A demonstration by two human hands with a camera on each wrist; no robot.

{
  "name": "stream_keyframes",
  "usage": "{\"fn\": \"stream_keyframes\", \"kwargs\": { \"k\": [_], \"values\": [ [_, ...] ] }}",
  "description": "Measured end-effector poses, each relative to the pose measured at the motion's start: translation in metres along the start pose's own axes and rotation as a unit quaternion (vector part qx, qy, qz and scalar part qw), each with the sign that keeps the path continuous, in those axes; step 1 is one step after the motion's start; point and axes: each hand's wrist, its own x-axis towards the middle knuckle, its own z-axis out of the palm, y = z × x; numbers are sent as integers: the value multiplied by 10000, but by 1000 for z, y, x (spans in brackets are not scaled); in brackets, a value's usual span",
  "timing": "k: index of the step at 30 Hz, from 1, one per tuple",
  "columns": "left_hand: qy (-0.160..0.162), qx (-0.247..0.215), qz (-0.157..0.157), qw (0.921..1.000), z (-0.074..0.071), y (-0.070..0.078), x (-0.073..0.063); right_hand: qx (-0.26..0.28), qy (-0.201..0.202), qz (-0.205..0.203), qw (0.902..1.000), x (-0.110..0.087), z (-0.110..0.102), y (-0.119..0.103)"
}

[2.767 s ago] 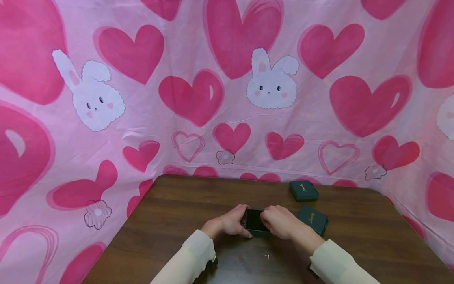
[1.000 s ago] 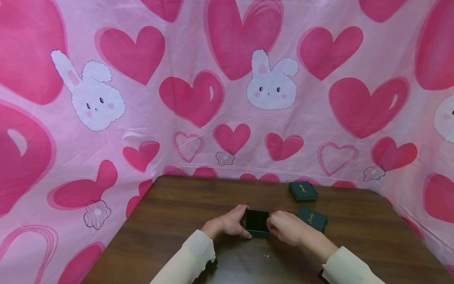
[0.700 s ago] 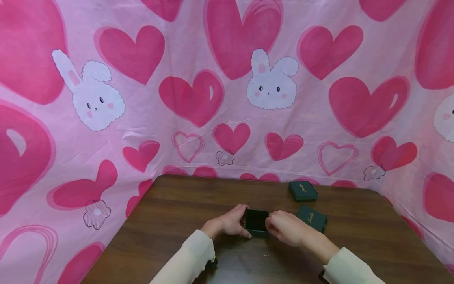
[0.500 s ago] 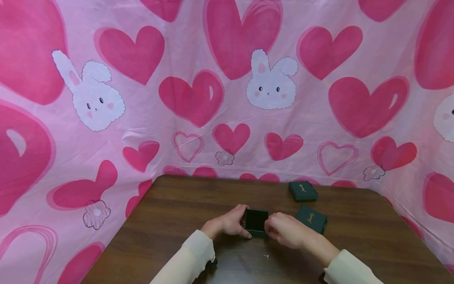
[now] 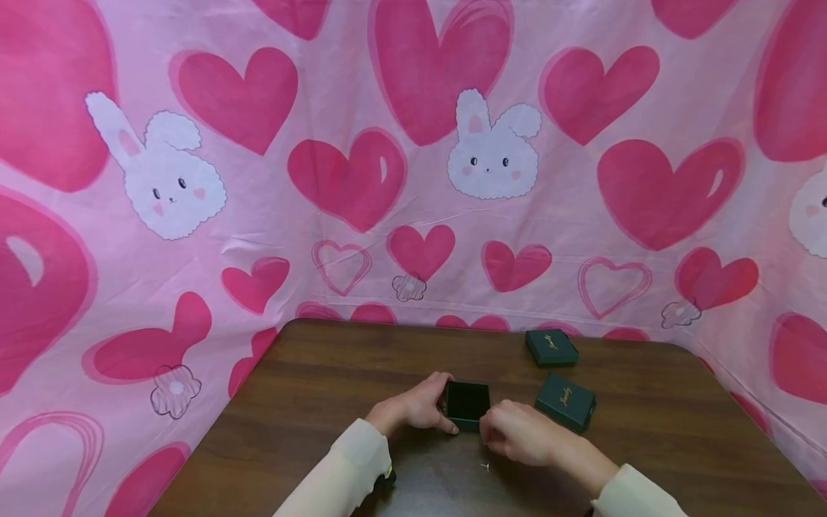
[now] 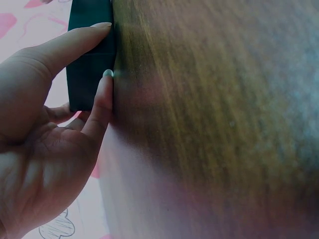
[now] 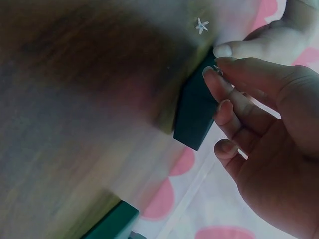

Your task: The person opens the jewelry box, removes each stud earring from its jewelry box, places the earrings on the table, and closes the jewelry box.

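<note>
An open dark green jewelry box (image 5: 468, 402) with a black inside sits on the table. My left hand (image 5: 423, 403) grips its left side; in the left wrist view the thumb (image 6: 82, 44) lies along the box wall (image 6: 90, 82). At the box's front right corner is my right hand (image 5: 520, 434). Its thumb and forefinger pinch a tiny silvery piece (image 7: 218, 69), mostly hidden by the fingertips, so its kind is unclear. A small silver star-shaped earring (image 7: 201, 26) lies on the table in front of the box, between my forearms.
Two dark green boxes with gold lettering are on the right: a nearer lid-like one (image 5: 566, 402) beside my right hand and a farther one (image 5: 552, 347) near the back edge. The brown wooden table (image 5: 362, 359) ends at a pink heart-print cloth (image 5: 349, 187).
My right hand has moved from over the box's right part, out to the right, then toward its near right corner. My left hand has stayed on the box; the star-shaped earring has not moved.
</note>
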Motion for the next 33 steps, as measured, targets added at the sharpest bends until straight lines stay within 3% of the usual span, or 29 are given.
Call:
{"fn": "stream_keyframes", "kwargs": {
  "k": [16,33],
  "values": [
    [7,-30,48,10000,1,-2,2,-164,21,-213,9996,-5,17,3],
    [-22,87,52,9999,-1,0,1,-114,-66,-102,9999,-10,5,3]
  ]
}}
